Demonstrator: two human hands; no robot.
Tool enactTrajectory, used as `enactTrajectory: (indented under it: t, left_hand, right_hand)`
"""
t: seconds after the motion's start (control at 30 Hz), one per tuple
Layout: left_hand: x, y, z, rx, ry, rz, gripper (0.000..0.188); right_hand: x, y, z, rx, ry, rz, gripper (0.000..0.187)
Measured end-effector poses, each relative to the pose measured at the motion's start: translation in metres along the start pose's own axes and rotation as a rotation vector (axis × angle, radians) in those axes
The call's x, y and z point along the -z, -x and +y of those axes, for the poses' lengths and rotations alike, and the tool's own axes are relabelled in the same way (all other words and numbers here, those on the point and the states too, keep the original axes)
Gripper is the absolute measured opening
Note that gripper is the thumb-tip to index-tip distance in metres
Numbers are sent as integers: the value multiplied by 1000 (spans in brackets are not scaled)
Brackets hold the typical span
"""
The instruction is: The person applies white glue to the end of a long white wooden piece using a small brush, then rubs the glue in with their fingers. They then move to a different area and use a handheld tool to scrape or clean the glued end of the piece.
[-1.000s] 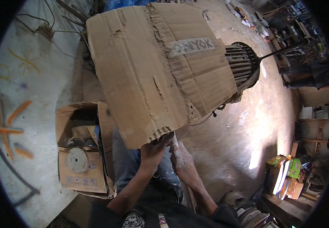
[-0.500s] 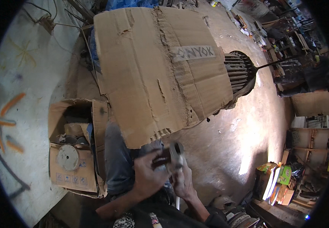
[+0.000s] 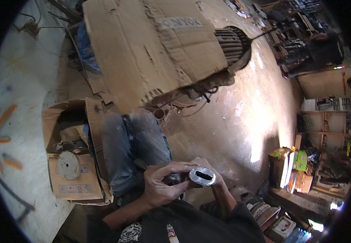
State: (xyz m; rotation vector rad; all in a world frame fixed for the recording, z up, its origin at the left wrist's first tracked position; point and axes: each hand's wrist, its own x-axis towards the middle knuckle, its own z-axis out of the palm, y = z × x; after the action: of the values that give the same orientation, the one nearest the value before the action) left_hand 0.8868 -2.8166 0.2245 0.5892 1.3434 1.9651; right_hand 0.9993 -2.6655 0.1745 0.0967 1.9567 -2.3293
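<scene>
A grey oval metal piece (image 3: 202, 177) with a dark slot in its bright end face is held close to my body, its slotted end turned up. My left hand (image 3: 163, 184) is closed at its left side, thumb and fingers pinching beside the rim. My right hand (image 3: 217, 178) grips it from behind and to the right; most of those fingers are hidden. The rest of the piece's length is also out of sight behind its face. My knees, in worn blue jeans (image 3: 137, 139), lie just beyond my hands.
A cardboard sheet (image 3: 143, 44) covers a machine with a ribbed metal housing (image 3: 232, 45) ahead. An open cardboard box (image 3: 94, 129) with a round disc (image 3: 68, 165) stands at left, by a painted wall (image 3: 17, 113). Metal parts (image 3: 262, 212) lie at lower right. A person (image 3: 325, 50) is far right.
The metal piece has moved down and slightly right, and its slotted end now faces up. My left hand has lowered too. The view has shifted, showing more of my knees.
</scene>
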Motion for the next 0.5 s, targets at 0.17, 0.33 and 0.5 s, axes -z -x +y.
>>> enactTrajectory:
  t: [0.17, 0.33, 0.5]
  left_hand:
    - [-8, 5, -4, -77, 42, -104, 32]
    - [-11, 8, 4, -51, -56, -113, 31]
    - [-19, 2, 15, 67, 66, 109, 26]
  right_hand:
    - [17, 11, 4, -79, -101, -209, 91]
    - [9, 17, 6, -81, -205, -212, 91]
    - [-18, 30, -10, -266, -494, 7, 90]
